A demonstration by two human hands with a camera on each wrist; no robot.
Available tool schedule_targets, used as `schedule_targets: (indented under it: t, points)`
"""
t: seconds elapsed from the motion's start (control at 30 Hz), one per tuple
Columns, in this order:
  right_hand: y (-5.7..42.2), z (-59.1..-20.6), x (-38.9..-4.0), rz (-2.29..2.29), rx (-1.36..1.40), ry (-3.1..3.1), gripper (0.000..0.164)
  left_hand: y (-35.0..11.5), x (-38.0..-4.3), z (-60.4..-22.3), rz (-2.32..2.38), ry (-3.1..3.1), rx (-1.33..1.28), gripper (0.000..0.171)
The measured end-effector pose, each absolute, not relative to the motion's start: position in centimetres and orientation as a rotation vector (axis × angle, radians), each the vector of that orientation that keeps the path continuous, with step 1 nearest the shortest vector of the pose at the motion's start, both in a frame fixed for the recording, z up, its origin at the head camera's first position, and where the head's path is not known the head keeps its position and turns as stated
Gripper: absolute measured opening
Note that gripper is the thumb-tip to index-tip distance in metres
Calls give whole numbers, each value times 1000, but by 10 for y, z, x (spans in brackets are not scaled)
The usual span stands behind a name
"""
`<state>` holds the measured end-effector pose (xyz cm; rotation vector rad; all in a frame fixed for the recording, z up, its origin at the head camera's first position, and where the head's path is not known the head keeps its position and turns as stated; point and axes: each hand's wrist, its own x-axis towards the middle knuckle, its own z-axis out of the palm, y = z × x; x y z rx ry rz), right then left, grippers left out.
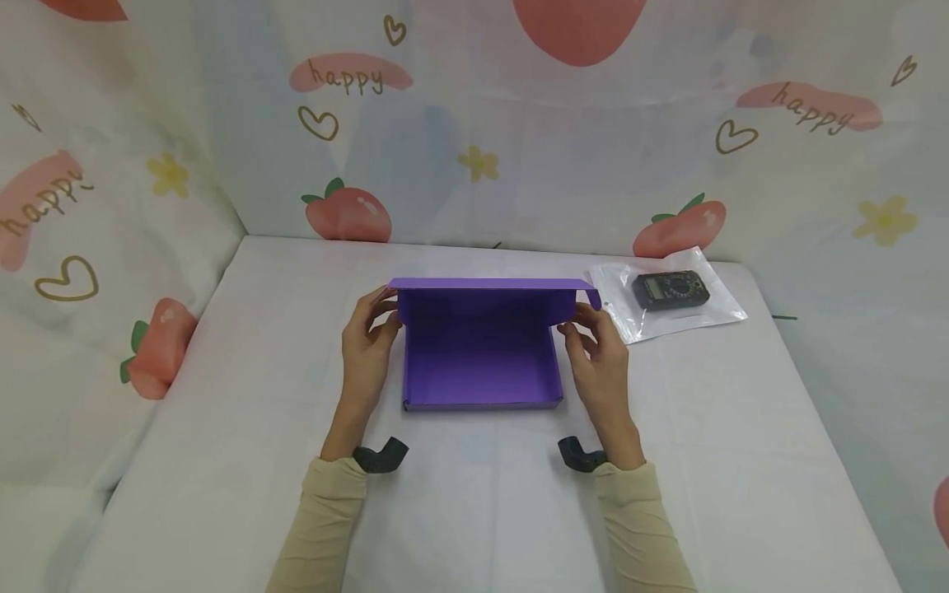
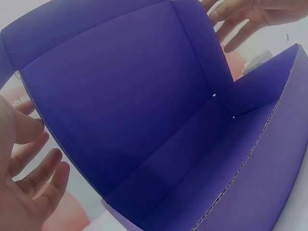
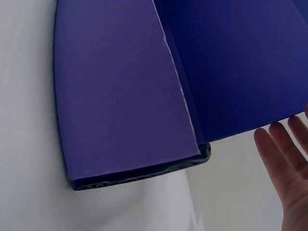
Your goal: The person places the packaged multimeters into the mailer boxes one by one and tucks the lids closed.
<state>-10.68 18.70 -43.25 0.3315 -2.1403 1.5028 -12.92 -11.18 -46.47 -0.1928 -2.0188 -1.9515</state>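
A purple cardboard box [image 1: 482,380] stands on the table with its inside bare and its lid [image 2: 115,91] raised. The lid's front flap [image 1: 489,283] points toward me, and small flaps fold in at its sides. My left hand [image 1: 366,346] is at the lid's left side; in the left wrist view its thumb and fingertips are right at the lid's edge. On the other side is my right hand [image 1: 602,362]. Its extended fingers [image 3: 275,159] meet the lid's side edge in the right wrist view, the thumb out of sight there.
Behind my right hand, a clear plastic bag [image 1: 630,325] with a black multimeter [image 1: 670,290] in it lies at the table's back right. The white-covered table [image 1: 259,428] meets a printed cloth [image 1: 534,198] at the back.
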Motion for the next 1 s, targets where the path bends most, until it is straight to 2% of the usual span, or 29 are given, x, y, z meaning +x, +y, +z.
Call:
schedule_targets:
  t: [0.23, 0.57, 1.0]
  points:
    - [189, -438, -105, 1431, 289, -2206, 29, -116, -127, -468, -1966, -2036, -106, 40]
    - [208, -483, -113, 1404, 73, -2374, 32, -116, -117, -479, -1875, -2378, 238, 43]
    - [208, -493, -109, 1572, -165, -2573, 32, -103, -113, -487, -1813, -2499, 317, 42]
